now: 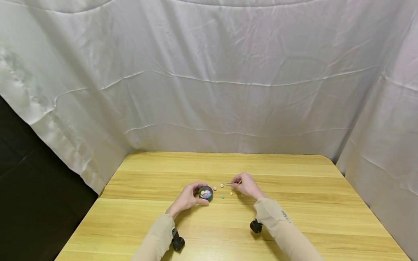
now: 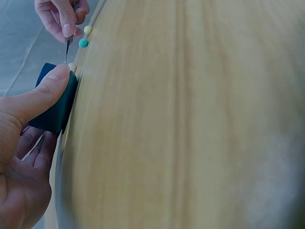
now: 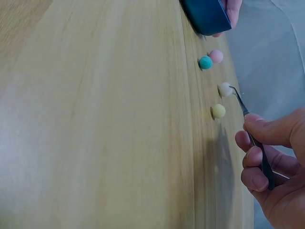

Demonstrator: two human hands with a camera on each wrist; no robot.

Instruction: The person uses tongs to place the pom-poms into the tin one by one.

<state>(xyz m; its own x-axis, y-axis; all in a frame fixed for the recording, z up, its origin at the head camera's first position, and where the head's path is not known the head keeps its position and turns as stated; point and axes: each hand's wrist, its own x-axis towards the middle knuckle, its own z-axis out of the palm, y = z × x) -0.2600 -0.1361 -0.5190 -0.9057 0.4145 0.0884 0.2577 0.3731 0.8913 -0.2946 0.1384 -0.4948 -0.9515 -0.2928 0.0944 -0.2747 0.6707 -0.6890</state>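
1. Left hand (image 1: 187, 198), lower centre of the head view: thumb and fingers curled round a small dark round dish (image 1: 206, 193), gripping its wall. Probably to steady it so it does not slide on the table (image 1: 294, 203).
2. Dish sits on the tabletop and already holds several pastel balls; exact count too small to tell. In the left wrist view the thumb presses on the dish (image 2: 55, 102) at left of frame.
3. Right hand (image 1: 247, 185), just right of the dish: thumb and fingers pinch thin metal tweezers (image 3: 250, 129), pointed left toward the loose balls. The pinch is mid-shaft, likely for fine tip control.
4. Tweezer tips meet a white ball (image 3: 225, 89), upper right of the right wrist view. Tips look pressed on it, but I cannot tell whether it is lifted off the wood.
5. Other loose balls on the table near the dish: yellow ball (image 3: 218, 111) just below the white one, teal ball (image 3: 205, 62) and pink ball (image 3: 216, 56) side by side, nearer the dish.
6. The loose balls lie between the two hands, so the reach to the dish is short.
7. Background: wrinkled white cloth (image 1: 209, 79) hung behind and beside the table.
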